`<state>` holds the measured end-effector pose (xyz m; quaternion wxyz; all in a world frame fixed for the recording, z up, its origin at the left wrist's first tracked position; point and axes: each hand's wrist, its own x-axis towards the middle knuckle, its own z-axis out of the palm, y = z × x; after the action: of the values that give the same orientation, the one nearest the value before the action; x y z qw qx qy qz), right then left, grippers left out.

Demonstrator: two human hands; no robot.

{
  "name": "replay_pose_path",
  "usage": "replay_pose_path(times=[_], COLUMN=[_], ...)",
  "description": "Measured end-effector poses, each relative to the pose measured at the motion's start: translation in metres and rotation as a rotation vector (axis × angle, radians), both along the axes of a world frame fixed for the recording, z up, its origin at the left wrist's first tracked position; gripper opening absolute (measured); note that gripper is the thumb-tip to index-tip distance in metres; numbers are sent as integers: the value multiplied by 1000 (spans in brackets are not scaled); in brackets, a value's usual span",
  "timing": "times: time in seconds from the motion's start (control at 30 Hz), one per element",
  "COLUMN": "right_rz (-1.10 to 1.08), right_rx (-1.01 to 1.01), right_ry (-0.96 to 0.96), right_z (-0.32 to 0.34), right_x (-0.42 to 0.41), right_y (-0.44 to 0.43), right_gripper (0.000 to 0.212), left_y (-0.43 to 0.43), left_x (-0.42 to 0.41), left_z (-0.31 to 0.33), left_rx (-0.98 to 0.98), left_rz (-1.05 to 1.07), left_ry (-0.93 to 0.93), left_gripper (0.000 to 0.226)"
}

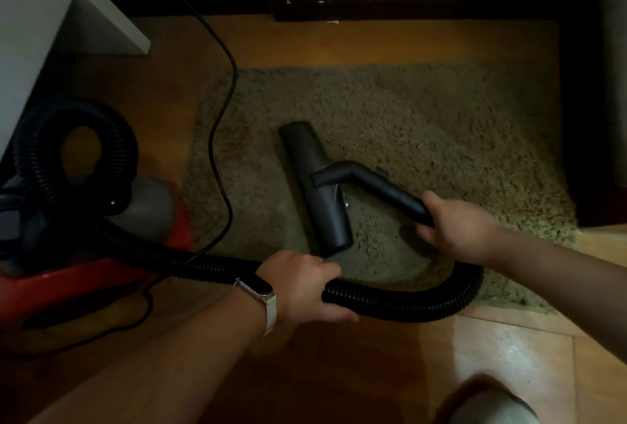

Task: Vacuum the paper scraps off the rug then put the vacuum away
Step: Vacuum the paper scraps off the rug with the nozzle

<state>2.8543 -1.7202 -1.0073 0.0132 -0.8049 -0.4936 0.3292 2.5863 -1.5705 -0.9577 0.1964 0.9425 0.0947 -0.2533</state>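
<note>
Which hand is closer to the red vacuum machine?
Left. The left hand grips the hose just right of the red vacuum; the right hand holds the tube farther right, over the rug.

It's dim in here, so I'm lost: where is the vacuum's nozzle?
In the head view the nozzle lies on the rug mid-frame, just beyond the left hand gripping the hose; the right hand grips the tube joined to it.

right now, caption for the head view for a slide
Right hand grips the wand, left hand holds the ribbed hose, nozzle resting on the rug beside the red vacuum.
</note>
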Motion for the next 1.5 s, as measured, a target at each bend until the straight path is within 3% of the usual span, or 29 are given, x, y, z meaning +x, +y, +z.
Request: replay_pose_path(times=[0.27, 0.93, 1.33, 1.5], right_rz=[-139, 65, 116, -52], right_rx=[-23, -193, -114, -40], right_ry=[-76, -121, -62, 8], right_z=[14, 16, -1, -4], right_x=[41, -16, -20, -2], right_y=[-33, 32, 43, 12], right_gripper=[27, 23, 26, 26], left_y=[-13, 2, 8, 5], left_x=[39, 1, -14, -5], left_z=[4, -4, -4, -2], left_rx=[31, -25, 3, -11], left_rz=[-45, -28, -8, 9], left_ry=[-88, 69, 56, 41], left_gripper=[67, 55, 59, 58])
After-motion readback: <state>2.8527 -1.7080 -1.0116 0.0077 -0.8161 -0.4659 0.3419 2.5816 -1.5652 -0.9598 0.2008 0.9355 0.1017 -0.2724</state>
